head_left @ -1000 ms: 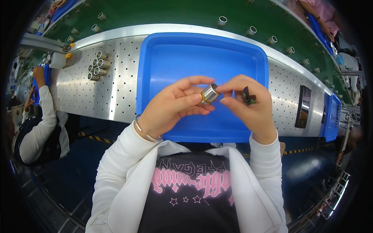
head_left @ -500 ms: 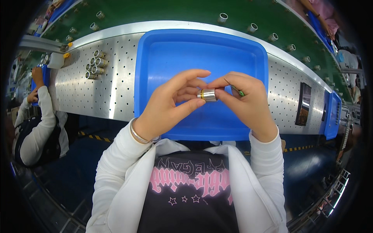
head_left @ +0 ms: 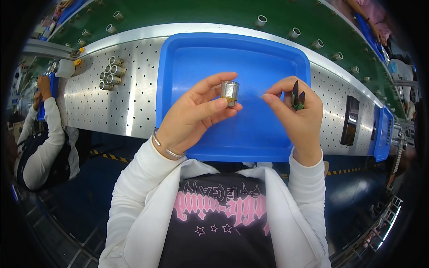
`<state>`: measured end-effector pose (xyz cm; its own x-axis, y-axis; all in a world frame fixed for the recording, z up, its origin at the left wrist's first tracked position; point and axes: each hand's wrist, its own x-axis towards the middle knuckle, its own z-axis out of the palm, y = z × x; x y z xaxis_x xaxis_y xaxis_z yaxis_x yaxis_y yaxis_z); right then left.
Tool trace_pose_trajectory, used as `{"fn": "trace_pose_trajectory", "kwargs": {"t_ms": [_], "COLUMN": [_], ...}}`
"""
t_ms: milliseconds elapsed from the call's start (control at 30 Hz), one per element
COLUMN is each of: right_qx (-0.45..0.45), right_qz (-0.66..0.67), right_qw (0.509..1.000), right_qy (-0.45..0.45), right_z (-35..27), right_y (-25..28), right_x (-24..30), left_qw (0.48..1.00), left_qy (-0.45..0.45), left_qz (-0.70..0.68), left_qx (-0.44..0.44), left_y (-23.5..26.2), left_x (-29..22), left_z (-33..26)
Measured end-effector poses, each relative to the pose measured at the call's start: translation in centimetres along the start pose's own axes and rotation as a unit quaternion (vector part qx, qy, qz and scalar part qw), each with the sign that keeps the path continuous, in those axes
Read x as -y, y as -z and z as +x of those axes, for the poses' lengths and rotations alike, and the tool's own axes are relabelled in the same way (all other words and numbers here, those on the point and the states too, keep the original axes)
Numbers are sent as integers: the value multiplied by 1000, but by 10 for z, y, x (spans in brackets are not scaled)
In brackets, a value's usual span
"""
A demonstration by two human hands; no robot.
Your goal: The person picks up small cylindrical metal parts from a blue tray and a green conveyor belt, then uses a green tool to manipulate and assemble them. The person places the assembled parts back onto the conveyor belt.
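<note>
My left hand point(head_left: 196, 109) pinches a short silvery metal sleeve point(head_left: 230, 91) between thumb and fingers, over the blue tray point(head_left: 201, 147). The sleeve stands nearly upright with its open end on top, and a yellow band runs round its lower part. To the right, apart from the sleeve, my right hand point(head_left: 297, 111) is closed. A small green tool with two dark pointed tips point(head_left: 298, 96) is tucked in its curled fingers. Its thumb and forefinger meet in a pinch; whether anything thin is between them I cannot make out.
Several metal sleeves point(head_left: 114, 76) stand grouped on the perforated metal table point(head_left: 140, 89) to the left. More sleeves point(head_left: 295, 32) sit along the green belt point(head_left: 214, 13) behind the tray. A dark flat device point(head_left: 350, 120) lies at right. Another person's arm point(head_left: 51, 116) shows at far left.
The sleeve has turned from lying sideways to upright in my left hand. My right hand has drawn away from it to the right, and the tool's tips now point up.
</note>
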<state>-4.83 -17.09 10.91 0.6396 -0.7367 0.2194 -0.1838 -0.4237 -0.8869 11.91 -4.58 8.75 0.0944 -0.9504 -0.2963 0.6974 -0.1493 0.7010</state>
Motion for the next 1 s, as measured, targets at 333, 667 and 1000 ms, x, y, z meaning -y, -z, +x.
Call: {"fn": "trace_pose_trajectory", "kwargs": {"t_ms": [333, 667, 1000], "right_qx": [-8, 40, 149], "right_qz": [33, 70, 192], "right_qw": [999, 997, 963], "right_qy": [8, -21, -113], "right_z": [-2, 2, 4], "right_y": [-2, -18, -16], "right_x": [-5, 10, 5], "left_qw": [996, 977, 972], "left_qy": [-59, -134, -89], "left_qz": [56, 164, 208], "left_qx": [-33, 8, 67], "left_y": [-1, -1, 2], "left_x": [-1, 6, 7], "left_z": [-1, 1, -2]}}
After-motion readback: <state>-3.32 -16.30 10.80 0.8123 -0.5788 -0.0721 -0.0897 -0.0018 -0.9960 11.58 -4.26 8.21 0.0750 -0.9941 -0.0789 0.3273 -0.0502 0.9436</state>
